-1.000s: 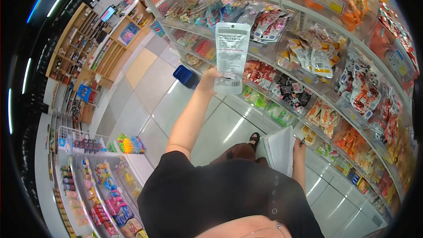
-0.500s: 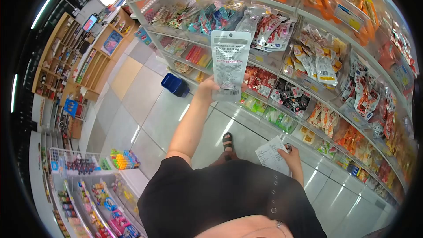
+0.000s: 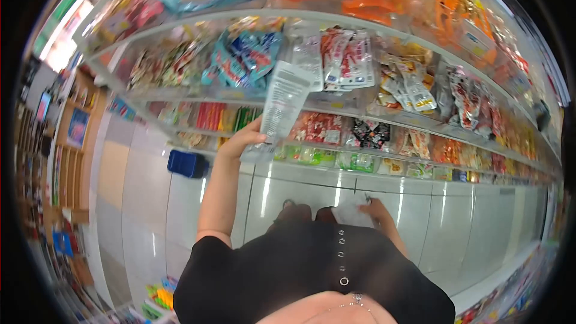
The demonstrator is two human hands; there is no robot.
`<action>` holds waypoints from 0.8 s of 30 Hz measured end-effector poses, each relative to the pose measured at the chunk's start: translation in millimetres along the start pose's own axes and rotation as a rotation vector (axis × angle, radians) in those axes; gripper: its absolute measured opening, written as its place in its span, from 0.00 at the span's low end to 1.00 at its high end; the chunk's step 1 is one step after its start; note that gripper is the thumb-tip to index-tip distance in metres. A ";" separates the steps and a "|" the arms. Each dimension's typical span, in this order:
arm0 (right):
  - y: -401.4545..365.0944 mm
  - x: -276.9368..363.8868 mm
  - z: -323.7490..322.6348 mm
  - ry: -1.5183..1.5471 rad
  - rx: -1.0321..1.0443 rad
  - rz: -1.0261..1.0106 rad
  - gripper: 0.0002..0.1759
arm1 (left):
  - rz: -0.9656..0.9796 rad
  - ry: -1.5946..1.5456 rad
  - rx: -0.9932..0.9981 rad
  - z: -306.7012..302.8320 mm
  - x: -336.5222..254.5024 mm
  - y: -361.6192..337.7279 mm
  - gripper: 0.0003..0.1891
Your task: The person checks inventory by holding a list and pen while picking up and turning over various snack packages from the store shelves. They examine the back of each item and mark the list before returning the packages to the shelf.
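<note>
My left hand (image 3: 247,139) is closed on the lower end of a silver-white printed package (image 3: 285,99). The package is tilted, its top leaning right, in front of the shelf bins. Behind its top are packets in blue-and-red wrapping (image 3: 243,57) and white-and-red packets (image 3: 348,57). Low on the right, my right hand (image 3: 375,209) holds a white paper (image 3: 354,213) near my body. A small dark item (image 3: 368,198) shows at its fingertips, too blurred to name.
Curved shelves (image 3: 240,95) of snack bins span the front. A dark blue bin (image 3: 187,164) stands on the tiled floor at left. Wooden shelving (image 3: 71,174) is at far left, with a blue basket (image 3: 62,243). Colourful goods (image 3: 162,297) show at lower left.
The view has turned, and the shelves now reach farther left. My left hand and the package have moved left, and the package has gone from upright to tilted. The paper sits nearer my body.
</note>
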State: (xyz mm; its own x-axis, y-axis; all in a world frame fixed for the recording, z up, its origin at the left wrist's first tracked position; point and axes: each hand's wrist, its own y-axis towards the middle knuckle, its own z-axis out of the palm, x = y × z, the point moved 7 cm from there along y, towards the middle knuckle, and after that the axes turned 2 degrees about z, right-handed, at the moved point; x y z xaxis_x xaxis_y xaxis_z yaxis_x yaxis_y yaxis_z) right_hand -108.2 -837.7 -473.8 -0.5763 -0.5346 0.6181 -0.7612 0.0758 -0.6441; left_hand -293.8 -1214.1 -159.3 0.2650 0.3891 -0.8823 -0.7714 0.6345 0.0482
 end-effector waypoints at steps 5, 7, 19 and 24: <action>-65.0 25.1 11.2 0.089 0.075 0.250 0.29 | -0.082 0.137 -0.122 23.2 -32.9 71.3 0.44; -52.8 18.0 21.8 0.190 0.083 0.250 0.29 | 0.154 0.255 -0.251 15.0 -34.5 125.7 0.39; 29.7 21.0 50.6 0.261 0.339 0.195 0.28 | 0.314 1.832 -0.886 -119.0 -108.0 59.8 0.25; 39.8 31.3 56.6 0.631 0.318 0.154 0.28 | -0.043 2.014 -0.345 -174.4 -104.9 58.7 0.21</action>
State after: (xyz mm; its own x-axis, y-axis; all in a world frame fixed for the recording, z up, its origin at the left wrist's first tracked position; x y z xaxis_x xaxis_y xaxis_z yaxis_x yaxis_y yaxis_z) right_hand -139.7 -899.0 -505.6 -0.8050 0.0576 0.5904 -0.5895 -0.1888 -0.7854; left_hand -467.7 -1334.2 -145.7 -0.4128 -0.9091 -0.0555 -0.9026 0.4001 0.1590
